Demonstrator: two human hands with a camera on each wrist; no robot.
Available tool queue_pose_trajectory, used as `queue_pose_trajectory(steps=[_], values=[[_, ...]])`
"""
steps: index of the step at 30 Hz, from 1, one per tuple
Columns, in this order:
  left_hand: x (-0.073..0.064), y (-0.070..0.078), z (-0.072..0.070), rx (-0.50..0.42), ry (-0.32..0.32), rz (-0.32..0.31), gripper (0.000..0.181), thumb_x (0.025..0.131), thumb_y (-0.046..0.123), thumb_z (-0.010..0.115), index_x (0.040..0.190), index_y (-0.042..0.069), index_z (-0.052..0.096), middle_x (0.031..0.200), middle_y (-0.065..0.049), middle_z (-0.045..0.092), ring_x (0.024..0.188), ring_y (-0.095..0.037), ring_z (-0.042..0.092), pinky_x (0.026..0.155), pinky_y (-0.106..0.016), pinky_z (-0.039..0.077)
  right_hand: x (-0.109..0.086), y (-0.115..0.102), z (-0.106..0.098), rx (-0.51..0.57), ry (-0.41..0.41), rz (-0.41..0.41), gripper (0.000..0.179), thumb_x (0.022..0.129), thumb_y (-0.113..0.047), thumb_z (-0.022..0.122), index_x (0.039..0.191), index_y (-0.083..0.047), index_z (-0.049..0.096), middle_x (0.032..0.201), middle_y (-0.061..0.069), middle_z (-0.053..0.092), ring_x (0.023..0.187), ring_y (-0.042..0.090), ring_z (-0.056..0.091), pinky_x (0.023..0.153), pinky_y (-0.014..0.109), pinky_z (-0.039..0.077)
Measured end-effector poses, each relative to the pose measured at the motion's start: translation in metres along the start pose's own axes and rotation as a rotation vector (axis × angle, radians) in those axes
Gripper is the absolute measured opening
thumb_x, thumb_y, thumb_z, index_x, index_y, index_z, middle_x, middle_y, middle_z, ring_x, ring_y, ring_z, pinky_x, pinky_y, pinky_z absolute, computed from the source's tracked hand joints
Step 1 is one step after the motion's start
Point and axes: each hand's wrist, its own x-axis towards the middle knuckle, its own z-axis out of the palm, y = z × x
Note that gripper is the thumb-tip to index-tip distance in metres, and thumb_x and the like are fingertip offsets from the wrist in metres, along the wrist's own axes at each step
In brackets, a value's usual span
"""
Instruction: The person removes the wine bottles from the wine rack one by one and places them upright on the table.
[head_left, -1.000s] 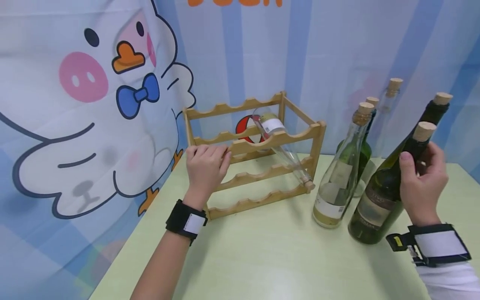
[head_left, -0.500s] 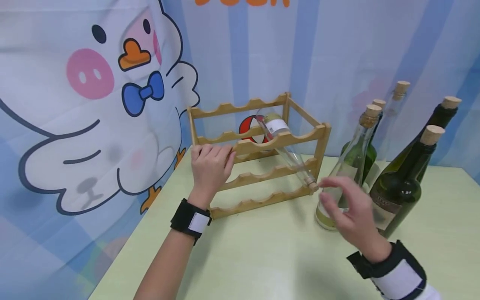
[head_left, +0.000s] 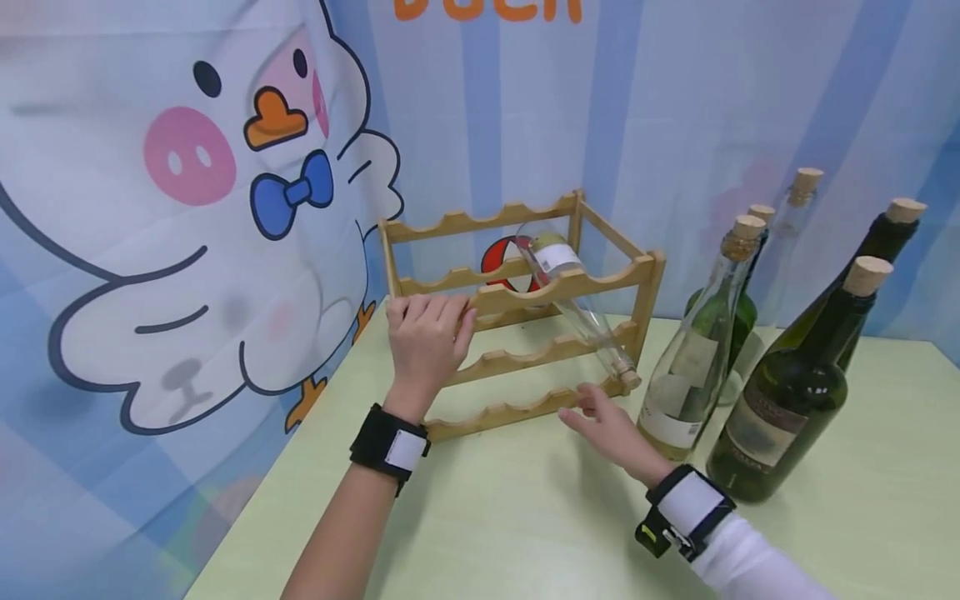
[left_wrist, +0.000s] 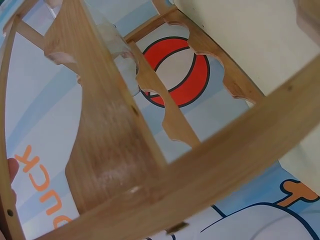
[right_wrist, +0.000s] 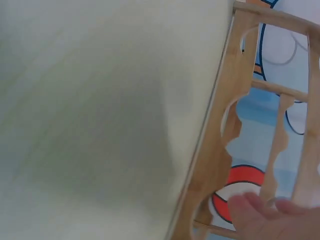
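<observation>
A wooden wine rack [head_left: 528, 293] stands on the table, a clear corked bottle [head_left: 557, 258] lying slanted in it with its neck toward the front. My left hand [head_left: 426, 343] grips the top front rail at the rack's left end. In the left wrist view the rack's wood [left_wrist: 112, 135] fills much of the frame, with fingertips [left_wrist: 13, 170] at the left edge. My right hand [head_left: 618, 435] holds nothing; its fingers are loosely extended close to the lower front rail, below the bottle's cork [head_left: 629, 379]. The right wrist view shows that hand [right_wrist: 272, 220] overlapping the rack [right_wrist: 212, 145].
Right of the rack stand several corked bottles: a clear one with a pale label [head_left: 678, 392], a dark green one [head_left: 780, 417] in front, and others behind. A cartoon-printed cloth [head_left: 525, 108] hangs behind the pale green table [head_left: 510, 517].
My right hand has let go of the dark green bottle and moved left to the rack's lower front. My left hand keeps its grip on the rail. The view has shifted slightly.
</observation>
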Motion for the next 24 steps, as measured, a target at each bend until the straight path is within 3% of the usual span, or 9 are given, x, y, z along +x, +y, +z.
queue_pose_trajectory(steps=[2,8,9,10,13,15,17,20,24], values=[[0.000,0.000,0.000,0.010,0.002,0.001,0.022,0.088,0.030,0.053,0.091,0.012,0.066,0.082,-0.002,0.067,0.079,-0.019,0.054,0.074,-0.040,0.033,0.006,0.002,0.002,0.102,0.065,0.047,0.065,0.092,-0.034,0.049,0.135,0.006,0.021,0.128,0.033,0.038,0.119,0.042,0.038,0.095,0.053,0.036],[0.000,0.000,0.000,0.018,-0.001,0.000,0.022,0.089,0.030,0.052,0.091,0.013,0.066,0.082,-0.001,0.067,0.079,-0.019,0.053,0.075,-0.040,0.033,0.022,0.009,0.008,0.350,0.322,0.137,0.043,0.094,-0.030,0.044,0.111,0.009,0.041,0.102,0.022,0.046,0.103,0.030,0.044,0.091,0.046,0.037],[0.000,0.000,0.000,0.016,0.000,-0.001,0.022,0.089,0.030,0.052,0.091,0.013,0.065,0.082,-0.001,0.066,0.079,-0.019,0.053,0.075,-0.040,0.033,0.024,0.009,0.009,0.384,0.342,0.149,0.045,0.094,-0.032,0.044,0.113,0.008,0.040,0.106,0.024,0.046,0.106,0.031,0.043,0.094,0.045,0.036],[0.000,0.001,0.001,0.014,0.000,0.000,0.022,0.089,0.030,0.052,0.091,0.013,0.065,0.082,-0.002,0.066,0.079,-0.019,0.053,0.074,-0.040,0.033,0.025,0.009,0.009,0.419,0.362,0.146,0.050,0.094,-0.033,0.044,0.123,0.007,0.035,0.119,0.025,0.042,0.115,0.032,0.039,0.099,0.048,0.032],[-0.001,0.001,0.001,0.009,0.006,0.001,0.020,0.088,0.029,0.054,0.090,0.012,0.065,0.081,-0.002,0.066,0.078,-0.020,0.053,0.074,-0.040,0.033,0.030,0.008,0.011,0.533,0.438,0.122,0.068,0.092,-0.036,0.046,0.139,-0.002,0.011,0.138,0.025,0.028,0.128,0.031,0.026,0.105,0.044,0.024],[-0.002,0.001,0.002,0.018,0.009,0.001,0.020,0.088,0.029,0.054,0.090,0.013,0.065,0.080,-0.001,0.065,0.078,-0.019,0.052,0.074,-0.040,0.033,0.034,0.007,0.011,0.632,0.479,0.108,0.079,0.091,-0.040,0.046,0.143,-0.012,-0.007,0.147,0.020,0.013,0.132,0.028,0.017,0.108,0.045,0.019],[-0.003,0.001,0.003,0.026,0.012,0.001,0.020,0.088,0.029,0.053,0.090,0.013,0.065,0.080,-0.001,0.065,0.078,-0.018,0.052,0.075,-0.040,0.033,0.038,0.005,0.012,0.725,0.518,0.110,0.081,0.090,-0.044,0.045,0.143,-0.019,-0.012,0.148,0.015,0.014,0.130,0.026,0.021,0.107,0.042,0.021],[-0.002,0.002,0.003,0.034,0.018,-0.003,0.021,0.088,0.030,0.052,0.090,0.014,0.065,0.080,0.000,0.065,0.078,-0.018,0.052,0.075,-0.039,0.033,0.041,0.001,0.013,0.858,0.551,0.155,0.076,0.088,-0.053,0.042,0.144,-0.031,-0.004,0.148,0.008,0.018,0.122,0.023,0.031,0.100,0.036,0.030],[-0.002,0.001,0.002,0.040,0.034,-0.005,0.021,0.088,0.030,0.052,0.089,0.014,0.065,0.079,0.000,0.064,0.078,-0.018,0.052,0.074,-0.039,0.033,0.042,-0.005,0.017,0.935,0.612,0.188,0.068,0.086,-0.056,0.043,0.143,-0.033,0.014,0.142,0.004,0.027,0.109,0.017,0.037,0.078,0.021,0.039]])
